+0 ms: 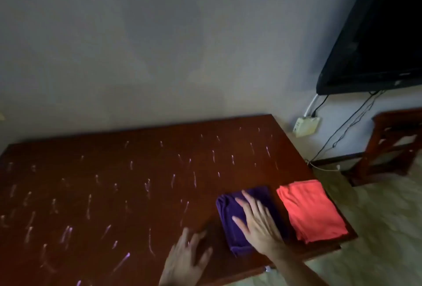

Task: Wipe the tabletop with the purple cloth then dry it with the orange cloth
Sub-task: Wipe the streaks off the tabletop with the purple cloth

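Nearest, the left hand (186, 257) lies on the dark red-brown tabletop (109, 194) close to its front edge, fingers straight and slightly spread, holding nothing. Just to its right, the right hand (257, 225) rests flat on the folded purple cloth (226, 221), fingers straight and fanned apart, pressing rather than gripping. The purple cloth sits near the table's front right corner; the folded orange cloth (310, 210) lies just beside it on the right, untouched, reaching the table's right edge. Pale streaks (148, 185) are scattered across the tabletop. Farther back: a grey wall (159, 46), a wall socket (306, 125) with cables, and a dark television (376, 34) at upper right.
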